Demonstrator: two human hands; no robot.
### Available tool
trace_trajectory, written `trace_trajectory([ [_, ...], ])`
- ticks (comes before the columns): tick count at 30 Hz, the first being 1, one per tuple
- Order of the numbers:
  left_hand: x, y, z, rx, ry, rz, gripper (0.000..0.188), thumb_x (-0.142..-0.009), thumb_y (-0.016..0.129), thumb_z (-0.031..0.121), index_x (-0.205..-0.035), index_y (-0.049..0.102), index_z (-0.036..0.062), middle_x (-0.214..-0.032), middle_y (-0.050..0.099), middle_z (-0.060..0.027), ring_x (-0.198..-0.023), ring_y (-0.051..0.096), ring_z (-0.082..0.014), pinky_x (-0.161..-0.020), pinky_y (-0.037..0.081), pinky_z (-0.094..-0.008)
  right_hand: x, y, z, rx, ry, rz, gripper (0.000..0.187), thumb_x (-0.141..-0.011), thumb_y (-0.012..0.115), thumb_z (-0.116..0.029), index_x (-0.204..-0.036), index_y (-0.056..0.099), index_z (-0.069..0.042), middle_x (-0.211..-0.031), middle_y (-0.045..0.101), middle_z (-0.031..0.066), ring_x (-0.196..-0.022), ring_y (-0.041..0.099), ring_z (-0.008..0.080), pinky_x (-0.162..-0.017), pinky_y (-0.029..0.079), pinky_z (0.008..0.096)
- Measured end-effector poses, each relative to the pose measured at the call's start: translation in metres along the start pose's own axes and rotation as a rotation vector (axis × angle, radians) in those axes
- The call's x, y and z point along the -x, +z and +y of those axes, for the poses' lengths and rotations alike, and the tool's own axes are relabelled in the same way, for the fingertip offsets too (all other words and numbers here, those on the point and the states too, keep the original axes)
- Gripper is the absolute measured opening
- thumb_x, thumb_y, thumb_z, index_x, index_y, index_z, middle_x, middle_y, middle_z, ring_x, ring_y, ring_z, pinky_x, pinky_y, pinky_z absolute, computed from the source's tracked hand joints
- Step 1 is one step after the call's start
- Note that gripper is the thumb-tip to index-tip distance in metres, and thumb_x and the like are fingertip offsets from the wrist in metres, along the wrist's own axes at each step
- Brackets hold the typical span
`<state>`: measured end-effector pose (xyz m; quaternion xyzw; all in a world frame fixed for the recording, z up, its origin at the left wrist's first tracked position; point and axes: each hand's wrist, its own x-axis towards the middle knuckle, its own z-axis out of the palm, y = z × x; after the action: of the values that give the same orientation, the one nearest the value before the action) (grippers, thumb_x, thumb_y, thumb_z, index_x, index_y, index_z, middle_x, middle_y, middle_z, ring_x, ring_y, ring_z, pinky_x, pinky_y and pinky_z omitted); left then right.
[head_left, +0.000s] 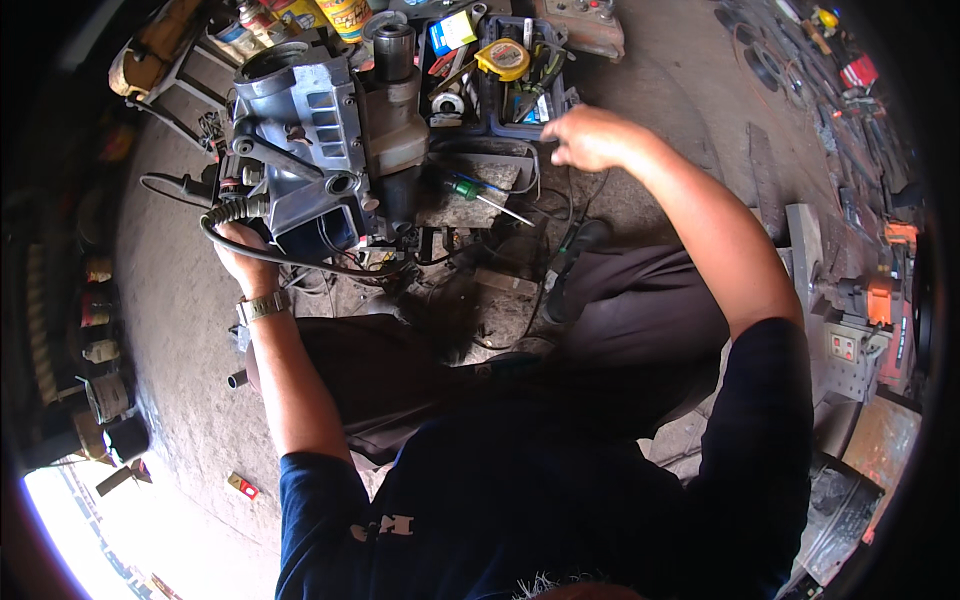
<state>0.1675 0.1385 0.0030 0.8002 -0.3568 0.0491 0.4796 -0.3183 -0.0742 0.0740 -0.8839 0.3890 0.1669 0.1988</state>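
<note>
My left hand (247, 258), with a watch (262, 307) on its wrist, is at the lower left corner of a silver cast-metal machine housing (290, 185). Its fingers are hidden behind the housing and a black cable (330, 268). My right hand (592, 138) hovers beside the near right corner of a dark toolbox (487, 112), its index finger and thumb apart and nothing visible between them. Inside the toolbox lie a yellow tape measure (503, 60), pliers (552, 72) and other small tools. A screwdriver with a green handle (466, 188) rests below the toolbox, its shaft pointing right.
Spray cans and a yellow container (343, 14) stand behind the housing. A worn metal box with knobs (585, 25) sits at the far right of the toolbox. Tools and metal parts line the right side, with an orange clamp-like tool (880, 300). Cables cross the floor between my legs.
</note>
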Motion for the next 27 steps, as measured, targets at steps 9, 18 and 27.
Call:
trace_trajectory([
  [9, 0.011, 0.0, 0.033, 0.0, -0.047, 0.013, 0.045, -0.108, 0.037, 0.029, -0.105, 0.064, -0.0062, -0.093, 0.067, -0.0227, -0.085, 0.059, -0.0328, -0.081, 0.046, -0.047, -0.063, 0.014, 0.005, 0.085, -0.282, 0.614, 0.03, -0.095, 0.07, -0.024, -0.123, 0.071, -0.013, -0.117, 0.071, 0.0176, -0.107, 0.069, 0.0361, -0.093, 0.057, 0.0457],
  [18, 0.007, -0.001, 0.035, 0.058, -0.042, 0.037, 0.049, -0.107, 0.037, 0.031, -0.105, 0.067, -0.007, -0.094, 0.071, -0.0239, -0.084, 0.063, -0.036, -0.08, 0.048, -0.0463, -0.099, 0.031, -0.025, 0.293, -0.38, 0.51, 0.027, -0.095, 0.065, -0.02, -0.12, 0.071, -0.016, -0.117, 0.063, 0.0078, -0.12, 0.06, 0.0321, -0.103, 0.049, 0.0476],
  [27, 0.003, 0.004, 0.015, 0.058, -0.014, 0.068, 0.044, -0.106, 0.035, 0.023, -0.098, 0.067, -0.0059, -0.092, 0.071, -0.028, -0.085, 0.066, -0.0474, -0.076, 0.049, -0.0519, -0.105, 0.007, -0.007, -0.055, -0.209, 0.887, 0.024, -0.097, 0.068, -0.028, -0.115, 0.074, -0.013, -0.111, 0.074, 0.0137, -0.097, 0.073, 0.0362, -0.087, 0.061, 0.0452],
])
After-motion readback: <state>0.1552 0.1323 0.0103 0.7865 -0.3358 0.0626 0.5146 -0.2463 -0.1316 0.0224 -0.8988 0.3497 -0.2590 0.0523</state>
